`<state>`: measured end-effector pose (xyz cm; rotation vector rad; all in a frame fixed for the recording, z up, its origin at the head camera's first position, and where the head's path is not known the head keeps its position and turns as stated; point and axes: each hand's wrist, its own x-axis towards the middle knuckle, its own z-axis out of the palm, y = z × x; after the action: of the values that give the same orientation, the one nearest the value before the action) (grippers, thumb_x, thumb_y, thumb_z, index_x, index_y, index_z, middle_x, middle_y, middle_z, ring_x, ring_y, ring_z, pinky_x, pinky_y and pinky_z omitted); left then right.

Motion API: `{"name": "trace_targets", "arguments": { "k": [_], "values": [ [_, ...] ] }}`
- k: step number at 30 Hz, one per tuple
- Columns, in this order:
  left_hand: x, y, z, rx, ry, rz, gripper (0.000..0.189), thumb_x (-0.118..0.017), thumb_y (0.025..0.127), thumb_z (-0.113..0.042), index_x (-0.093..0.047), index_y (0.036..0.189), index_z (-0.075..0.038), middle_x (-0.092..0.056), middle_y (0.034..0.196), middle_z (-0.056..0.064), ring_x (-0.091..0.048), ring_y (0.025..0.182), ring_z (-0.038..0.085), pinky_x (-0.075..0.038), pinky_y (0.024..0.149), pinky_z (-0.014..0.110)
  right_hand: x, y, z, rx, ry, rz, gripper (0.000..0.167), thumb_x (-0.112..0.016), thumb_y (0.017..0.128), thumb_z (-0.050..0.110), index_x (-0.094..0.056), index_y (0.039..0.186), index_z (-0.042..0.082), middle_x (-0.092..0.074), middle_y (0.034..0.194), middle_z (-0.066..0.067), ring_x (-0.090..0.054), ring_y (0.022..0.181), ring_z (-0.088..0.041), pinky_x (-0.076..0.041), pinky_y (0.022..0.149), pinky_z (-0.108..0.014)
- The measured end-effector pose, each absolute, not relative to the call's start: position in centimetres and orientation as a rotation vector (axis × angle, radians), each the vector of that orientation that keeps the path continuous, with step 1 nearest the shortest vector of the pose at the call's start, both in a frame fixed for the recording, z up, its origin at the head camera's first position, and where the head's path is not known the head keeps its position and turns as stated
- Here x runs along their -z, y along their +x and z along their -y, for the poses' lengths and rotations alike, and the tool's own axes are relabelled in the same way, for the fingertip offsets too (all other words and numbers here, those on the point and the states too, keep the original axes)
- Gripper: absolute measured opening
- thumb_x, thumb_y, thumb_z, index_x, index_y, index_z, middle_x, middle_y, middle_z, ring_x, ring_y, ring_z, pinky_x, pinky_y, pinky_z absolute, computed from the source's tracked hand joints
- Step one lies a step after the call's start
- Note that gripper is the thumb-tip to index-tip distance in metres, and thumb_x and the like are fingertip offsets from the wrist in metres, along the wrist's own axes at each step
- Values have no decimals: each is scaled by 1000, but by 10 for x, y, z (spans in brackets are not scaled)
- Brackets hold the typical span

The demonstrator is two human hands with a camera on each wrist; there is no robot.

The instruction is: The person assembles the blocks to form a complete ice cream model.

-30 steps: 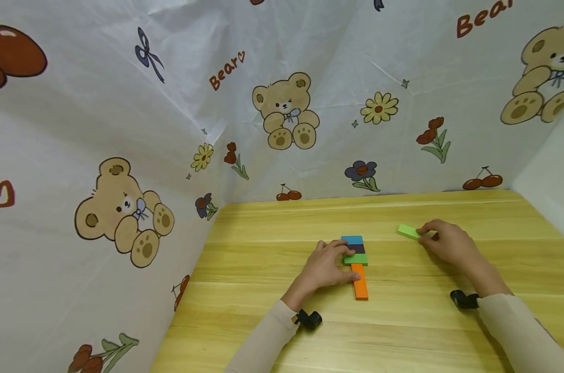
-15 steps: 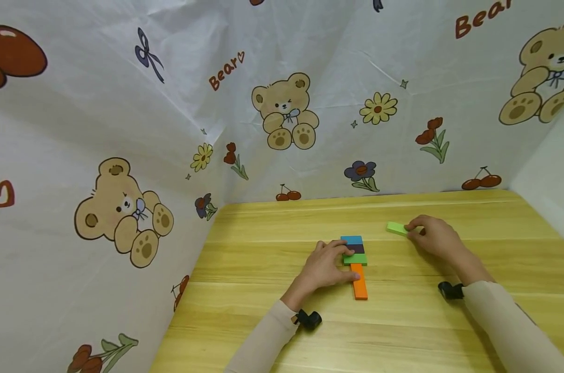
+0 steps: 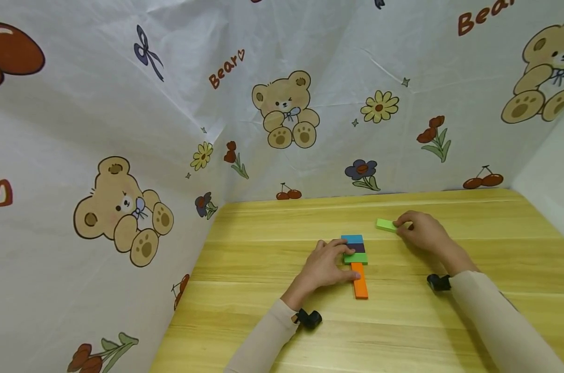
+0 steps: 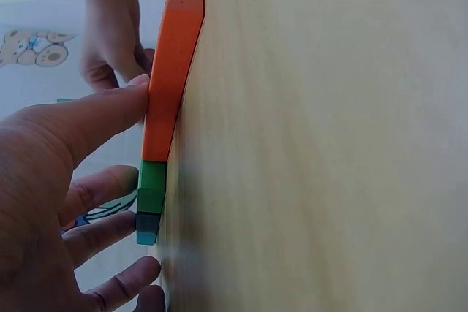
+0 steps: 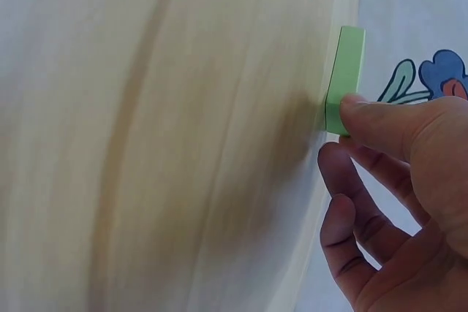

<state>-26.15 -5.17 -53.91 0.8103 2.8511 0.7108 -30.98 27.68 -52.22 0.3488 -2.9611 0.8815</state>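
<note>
A short row of flat blocks lies mid-table: blue (image 3: 352, 239), dark (image 3: 355, 248), green (image 3: 356, 258) and a long orange block (image 3: 359, 282). My left hand (image 3: 342, 264) rests on the table against the row's left side. Its fingers are straight, and the thumb touches the orange block (image 4: 172, 71). In the left wrist view the green block (image 4: 152, 188) and the blue block (image 4: 148, 230) show beyond it. My right hand (image 3: 400, 228) pinches a light green block (image 3: 385, 224) by its right end, low over the table to the right of the row. The thumb lies on that block (image 5: 345, 71).
The wooden table (image 3: 272, 248) is walled at the back, left and right by white cloth printed with bears and flowers (image 3: 282, 111). A small black camera sits on each wrist (image 3: 308, 318) (image 3: 438, 282).
My right hand has carried the light green block leftward and a little farther back, closer to the row. The left hand and the row have stayed put.
</note>
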Motion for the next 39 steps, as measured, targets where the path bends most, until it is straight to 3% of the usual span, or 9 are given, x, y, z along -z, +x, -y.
{"name": "trace_targets", "arguments": {
  "k": [23,32,39],
  "values": [
    [537,-263,51,-678,803,-2864,64,-80,87,-68,-70,142,-38,-49,167,-15,-50,127,17,-43,93,24,525,-339,-237,-910,435,2960,23,-72,102,11,-79,120,1,-73,132,-25,-72,109,-42,-57,99,-62],
    [538,-264,49,-676,833,-2875,64,-79,87,-70,-69,142,-39,-49,167,-14,-49,123,16,-42,90,23,522,-343,-219,-915,515,2931,23,-71,102,8,-79,122,0,-74,131,-25,-71,117,-45,-56,101,-63],
    [540,-265,51,-680,830,-2871,65,-79,86,-72,-70,141,-39,-49,166,-15,-49,119,14,-40,87,22,525,-348,-203,-910,562,2925,22,-72,101,8,-80,120,1,-74,130,-24,-73,113,-45,-57,100,-63]
  ]
}}
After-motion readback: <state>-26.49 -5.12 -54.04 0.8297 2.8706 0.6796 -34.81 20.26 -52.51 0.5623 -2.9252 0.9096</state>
